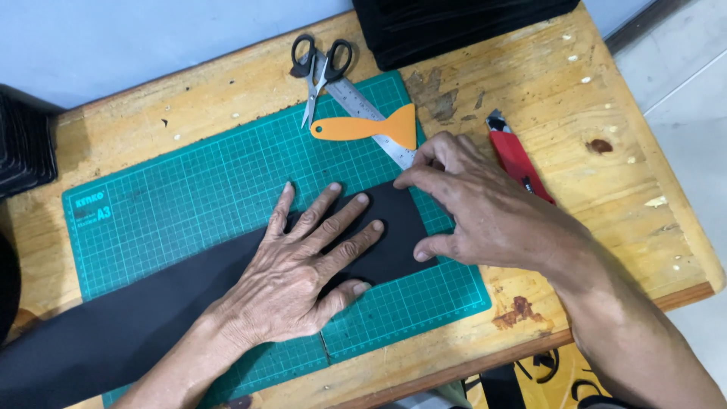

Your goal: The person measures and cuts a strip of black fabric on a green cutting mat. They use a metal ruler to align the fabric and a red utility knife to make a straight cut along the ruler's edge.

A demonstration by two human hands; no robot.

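A long black strip of sheet material (113,326) lies across the green cutting mat (189,189), running from the lower left to the mat's right side. My left hand (303,265) presses flat on the strip, fingers spread. My right hand (477,204) rests at the strip's right end (397,227), with its fingertips pinching the upper corner and the thumb on the lower edge.
Black-handled scissors (318,68), a steel ruler (363,113) and an orange plastic scraper (371,127) lie at the mat's top. A red utility knife (519,159) lies right of the mat. Black stacks sit at top (447,26) and far left (23,144) of the wooden table (628,189).
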